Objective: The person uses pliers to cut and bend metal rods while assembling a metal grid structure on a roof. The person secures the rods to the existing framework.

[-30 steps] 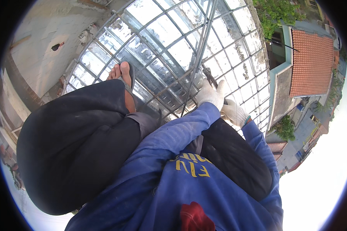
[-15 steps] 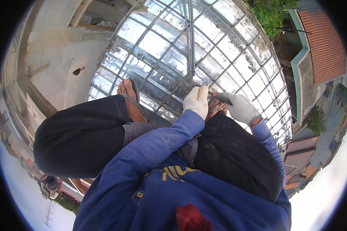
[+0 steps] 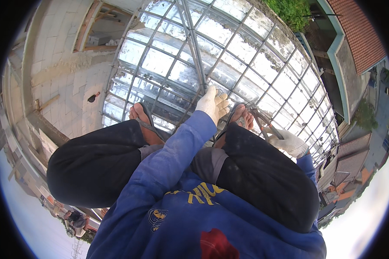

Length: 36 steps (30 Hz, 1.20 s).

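Observation:
My left hand (image 3: 212, 105), in a pale knitted glove, is over the steel bar grid (image 3: 222, 56). Its fingers are loosely curled and apart, with the thumb beside a bar crossing; no object shows in it. To its right, my gloved right hand (image 3: 292, 143) is closed around the handles of a pair of pincers (image 3: 263, 123). Their handles are spread, and their head lies by the toes of my right foot (image 3: 242, 115). A pair of long bars (image 3: 193, 47) runs away from my left hand across the grid. Shiny metal sheeting lies beneath the bars.
My left foot (image 3: 141, 118) rests in a sandal on the grid. A block wall (image 3: 65, 73) with a framed opening (image 3: 100, 28) stands at left. Beyond the grid's right edge are a tiled roof (image 3: 358, 30) and green foliage (image 3: 289, 13). Another person (image 3: 77, 222) shows at lower left.
My right hand has drawn back to the right with the pincers, away from my left hand. My left hand has loosened from a fist and shifted slightly left. The view has tilted.

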Each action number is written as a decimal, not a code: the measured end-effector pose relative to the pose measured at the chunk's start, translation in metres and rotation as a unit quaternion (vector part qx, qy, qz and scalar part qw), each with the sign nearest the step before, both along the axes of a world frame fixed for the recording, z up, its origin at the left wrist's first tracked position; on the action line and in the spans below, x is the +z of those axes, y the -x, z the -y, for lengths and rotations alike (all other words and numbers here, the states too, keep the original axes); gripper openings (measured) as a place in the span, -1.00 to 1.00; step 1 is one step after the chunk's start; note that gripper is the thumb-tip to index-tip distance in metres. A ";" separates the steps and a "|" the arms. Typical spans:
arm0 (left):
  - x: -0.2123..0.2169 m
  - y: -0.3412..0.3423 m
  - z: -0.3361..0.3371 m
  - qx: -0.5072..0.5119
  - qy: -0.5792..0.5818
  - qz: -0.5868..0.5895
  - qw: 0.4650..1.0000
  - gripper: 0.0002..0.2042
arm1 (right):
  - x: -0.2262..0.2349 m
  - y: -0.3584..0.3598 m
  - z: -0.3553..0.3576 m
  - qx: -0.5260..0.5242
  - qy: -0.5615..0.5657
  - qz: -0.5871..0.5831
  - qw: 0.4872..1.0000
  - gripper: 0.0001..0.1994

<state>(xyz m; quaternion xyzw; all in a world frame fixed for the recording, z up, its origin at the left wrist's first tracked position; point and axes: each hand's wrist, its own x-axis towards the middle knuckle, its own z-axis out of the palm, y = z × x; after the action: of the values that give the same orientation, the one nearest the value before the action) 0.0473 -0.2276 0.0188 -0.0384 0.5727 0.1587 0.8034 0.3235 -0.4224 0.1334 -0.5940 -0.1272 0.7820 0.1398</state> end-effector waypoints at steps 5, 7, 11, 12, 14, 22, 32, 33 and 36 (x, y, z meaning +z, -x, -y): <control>-0.020 -0.004 0.007 0.104 0.021 0.033 0.994 -0.69 | 0.009 0.006 0.003 -0.162 0.018 -0.012 0.987 -0.16; -0.004 -0.010 -0.003 0.118 0.053 0.040 0.991 -0.70 | 0.004 0.005 0.009 -0.158 0.013 0.024 0.987 -0.20; -0.023 0.003 0.001 0.138 0.057 0.056 0.987 -0.75 | -0.006 0.008 0.004 -0.175 -0.007 0.015 0.985 -0.25; -0.023 0.002 -0.004 0.134 0.061 0.009 0.989 -0.76 | -0.011 0.006 0.005 -0.183 -0.007 0.007 0.983 -0.26; -0.015 0.002 -0.021 0.126 0.067 -0.087 0.986 -0.71 | -0.010 0.011 -0.004 -0.174 -0.012 0.031 0.984 -0.28; 0.012 -0.029 -0.035 -0.022 -0.044 -0.142 0.989 -0.77 | -0.035 0.024 -0.010 -0.189 -0.034 0.006 0.981 -0.24; -0.005 0.007 -0.042 -0.022 -0.066 -0.216 0.974 -0.77 | -0.032 0.030 -0.002 -0.188 -0.032 0.053 0.980 -0.37; -0.006 0.005 -0.044 0.021 -0.045 -0.205 0.977 -0.78 | -0.034 0.032 0.000 -0.190 -0.032 0.053 0.980 -0.36; -0.007 -0.022 -0.036 -0.084 -0.135 -0.216 0.963 -0.73 | -0.043 0.036 -0.001 -0.198 -0.033 0.059 0.978 -0.36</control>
<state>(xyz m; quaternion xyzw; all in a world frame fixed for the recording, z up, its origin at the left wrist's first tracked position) 0.0694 -0.1917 0.0114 0.1541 0.7069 0.1714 0.6688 0.2876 -0.4217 0.0909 -0.6477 -0.0411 0.6976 0.3037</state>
